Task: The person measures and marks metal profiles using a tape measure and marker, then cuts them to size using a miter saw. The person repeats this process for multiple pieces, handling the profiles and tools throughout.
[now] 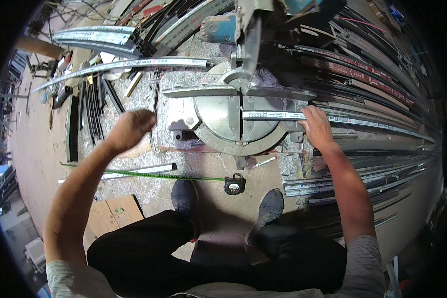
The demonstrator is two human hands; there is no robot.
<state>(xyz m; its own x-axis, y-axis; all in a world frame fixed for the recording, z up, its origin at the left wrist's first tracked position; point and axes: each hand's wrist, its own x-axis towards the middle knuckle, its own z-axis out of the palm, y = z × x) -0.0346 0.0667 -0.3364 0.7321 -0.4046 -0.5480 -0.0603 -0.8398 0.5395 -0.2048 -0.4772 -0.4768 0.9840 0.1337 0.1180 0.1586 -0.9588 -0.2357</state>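
By the bent fingers of the right hand (318, 128), a long, narrow, white-faced profile (273, 115) is gripped, apparently to be steadied, its end laid on the round silver metal saw table (211, 116) beside the dark slot (241, 130). The fingers of the left hand (133, 131) are curled in the air; whether anything is pinched cannot be told. A boxy black tape measure (234, 184) is set near the shoes (185, 196), perhaps for easy reach.
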